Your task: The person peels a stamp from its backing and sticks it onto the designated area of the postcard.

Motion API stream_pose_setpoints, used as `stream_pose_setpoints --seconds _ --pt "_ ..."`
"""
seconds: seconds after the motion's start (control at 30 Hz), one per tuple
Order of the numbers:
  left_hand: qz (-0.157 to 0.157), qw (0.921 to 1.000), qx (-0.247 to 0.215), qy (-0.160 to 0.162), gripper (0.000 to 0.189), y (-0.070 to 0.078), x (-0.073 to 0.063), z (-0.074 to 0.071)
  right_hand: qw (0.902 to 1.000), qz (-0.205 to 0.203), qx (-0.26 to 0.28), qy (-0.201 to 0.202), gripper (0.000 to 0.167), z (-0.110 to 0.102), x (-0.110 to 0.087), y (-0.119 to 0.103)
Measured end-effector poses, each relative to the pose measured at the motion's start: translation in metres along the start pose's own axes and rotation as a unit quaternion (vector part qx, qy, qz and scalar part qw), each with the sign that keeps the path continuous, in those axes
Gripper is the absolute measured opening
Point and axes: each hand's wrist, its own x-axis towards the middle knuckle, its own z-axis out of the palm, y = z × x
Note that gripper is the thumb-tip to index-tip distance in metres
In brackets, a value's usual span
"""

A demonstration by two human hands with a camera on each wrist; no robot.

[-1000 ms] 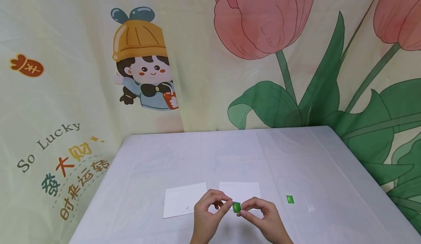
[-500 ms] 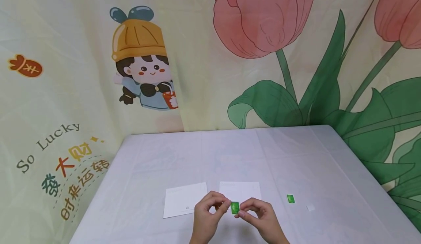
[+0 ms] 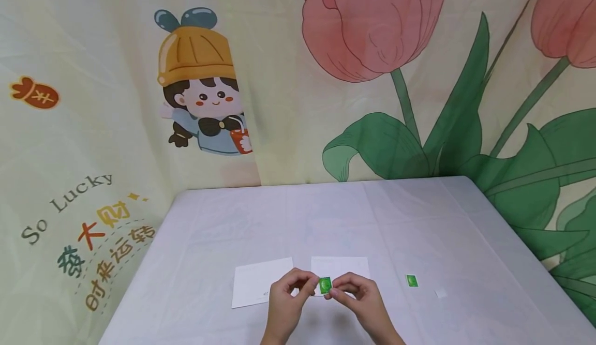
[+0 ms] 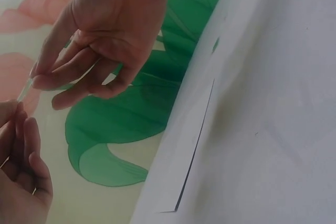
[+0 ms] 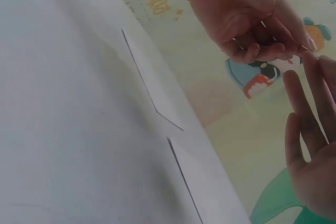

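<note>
A small green postage stamp (image 3: 325, 285) with a pale edge is held up over the table, between both hands. My left hand (image 3: 287, 301) pinches its left side with thumb and index finger. My right hand (image 3: 362, 299) pinches the right side. In the left wrist view the stamp (image 4: 25, 89) appears as a thin sliver between the fingertips, edge-on. The right wrist view shows the left hand (image 5: 236, 14) and right hand (image 5: 315, 145) meeting at the fingertips. Below the hands lie two white envelope-like cards, the left card (image 3: 256, 283) and the right card (image 3: 340, 266), both partly hidden.
A second green stamp (image 3: 412, 281) lies on the white-covered table (image 3: 261, 221) to the right. Near it is a small whitish piece (image 3: 441, 294), perhaps backing paper. A printed cloth (image 3: 284, 76) with tulips and a cartoon figure hangs behind the table.
Both hands have moved slightly left and up with the stamp still pinched between them. The stamp's face has turned a little, showing a light round mark. The things on the table stay put.
</note>
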Motion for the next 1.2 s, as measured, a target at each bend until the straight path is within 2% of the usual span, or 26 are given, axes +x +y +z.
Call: stream_pose_setpoints --seconds 0.1,0.2,0.23,0.37,0.5,0.57,0.7,0.83,1.03,1.2 --pt "0.000 0.9998 0.013 0.012 0.003 -0.001 0.004 -0.005 0.9999 0.009 0.007 0.002 0.026 0.004 0.007 0.002" --pt "0.020 0.9991 0.029 0.024 0.003 -0.014 0.011 -0.010 0.9999 0.005 0.008 0.008 0.024 0.009 0.014 0.004" --pt "0.029 0.9985 0.038 0.025 0.003 -0.014 0.013 -0.012 0.9999 0.004 0.007 0.012 0.024 0.011 0.016 0.004" --pt "0.061 0.9941 0.084 0.030 0.005 -0.002 0.019 -0.018 0.9996 0.003 0.000 0.029 0.023 0.017 0.023 0.004" --pt "0.075 0.9901 0.117 0.024 0.003 0.015 0.024 -0.025 0.9987 0.022 -0.011 0.045 0.025 0.025 0.031 0.004" --pt "0.080 0.9883 0.127 0.028 0.003 0.015 0.027 -0.030 0.9983 0.028 -0.016 0.049 0.026 0.030 0.036 0.004" --pt "0.097 0.9835 0.145 0.048 0.005 -0.005 0.036 -0.044 0.9968 0.024 -0.045 0.061 0.023 0.043 0.047 0.007" --pt "0.102 0.9789 0.166 0.061 0.006 -0.028 0.046 -0.055 0.9898 0.005 -0.112 0.088 0.019 0.055 0.058 0.012" --pt "0.114 0.9719 0.194 0.070 0.007 -0.043 0.055 -0.064 0.9801 0.003 -0.158 0.121 0.017 0.065 0.073 0.025" --pt "0.135 0.9563 0.246 0.083 0.005 -0.052 0.063 -0.066 0.9741 0.017 -0.171 0.147 0.015 0.069 0.083 0.037"
